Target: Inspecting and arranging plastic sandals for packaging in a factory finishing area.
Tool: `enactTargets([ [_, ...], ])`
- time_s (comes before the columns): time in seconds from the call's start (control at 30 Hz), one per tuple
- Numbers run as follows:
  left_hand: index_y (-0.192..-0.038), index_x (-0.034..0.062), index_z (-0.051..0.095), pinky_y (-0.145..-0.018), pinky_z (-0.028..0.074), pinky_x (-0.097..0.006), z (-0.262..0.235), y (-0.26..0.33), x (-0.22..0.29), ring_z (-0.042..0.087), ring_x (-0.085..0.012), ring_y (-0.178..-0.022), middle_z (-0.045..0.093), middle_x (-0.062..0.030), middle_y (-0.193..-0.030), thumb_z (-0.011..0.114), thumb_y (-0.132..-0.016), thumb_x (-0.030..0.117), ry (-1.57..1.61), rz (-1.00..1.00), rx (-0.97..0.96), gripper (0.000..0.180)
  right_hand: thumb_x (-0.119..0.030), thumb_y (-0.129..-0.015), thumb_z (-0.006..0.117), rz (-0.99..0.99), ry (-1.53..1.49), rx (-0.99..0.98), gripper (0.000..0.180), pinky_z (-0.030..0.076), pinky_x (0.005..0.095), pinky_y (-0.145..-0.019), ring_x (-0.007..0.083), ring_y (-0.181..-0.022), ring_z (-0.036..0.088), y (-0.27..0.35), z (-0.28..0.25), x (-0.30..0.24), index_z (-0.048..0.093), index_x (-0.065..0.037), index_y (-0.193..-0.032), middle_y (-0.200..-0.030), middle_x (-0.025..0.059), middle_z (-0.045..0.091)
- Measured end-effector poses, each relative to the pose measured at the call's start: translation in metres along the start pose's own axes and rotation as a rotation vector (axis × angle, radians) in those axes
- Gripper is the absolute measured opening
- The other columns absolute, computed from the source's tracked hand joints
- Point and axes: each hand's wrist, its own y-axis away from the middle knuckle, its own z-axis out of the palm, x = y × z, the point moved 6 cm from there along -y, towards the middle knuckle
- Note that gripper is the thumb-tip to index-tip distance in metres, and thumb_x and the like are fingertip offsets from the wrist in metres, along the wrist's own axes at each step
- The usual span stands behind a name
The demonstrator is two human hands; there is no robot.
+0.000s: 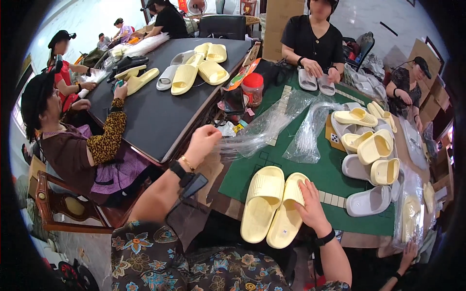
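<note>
Slippers [264, 206] need light, steady pressure from the right hand [311, 207], spread over one strap [292, 190], while the left hand [201, 144] is curled beside bags [276, 119], its grip unclear.

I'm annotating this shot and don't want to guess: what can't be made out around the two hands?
Head view, what the left hand holds, if anything: hidden inside its closed grip.
Head view, part of the strap on the right-side yellow slipper: covered by the right hand.
Head view, the mark on that slipper's footbed: too small to read.
</note>
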Motion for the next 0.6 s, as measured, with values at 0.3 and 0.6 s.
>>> enactTargets([
  [0.3,-0.093,0.0051,0.061,-0.050,0.033,-0.018,-0.082,0.029,0.074,0.040,-0.0023,-0.057,0.050,0.0052,-0.069,0.059,-0.092,0.015,0.518,0.109,0.326,0.011,-0.024,-0.072,0.073,0.032,0.035,-0.045,0.077,0.024,0.0469,-0.112,0.0437,-0.136,0.025,0.000,-0.002,-0.009,0.039,-0.002,-0.138,-0.146,0.0255,0.030],
  [0.6,-0.090,0.0033,0.053,-0.053,0.044,-0.024,0.020,0.120,0.126,0.052,-0.0118,-0.058,0.057,-0.0053,-0.073,0.049,-0.095,0.009,0.736,0.134,0.030,0.009,-0.003,-0.087,0.056,0.072,-0.507,0.195,0.056,0.047,0.0227,-0.056,0.0092,-0.059,0.058,0.006,-0.055,-0.098,0.036,0.001,-0.140,-0.084,0.0098,0.065],
])
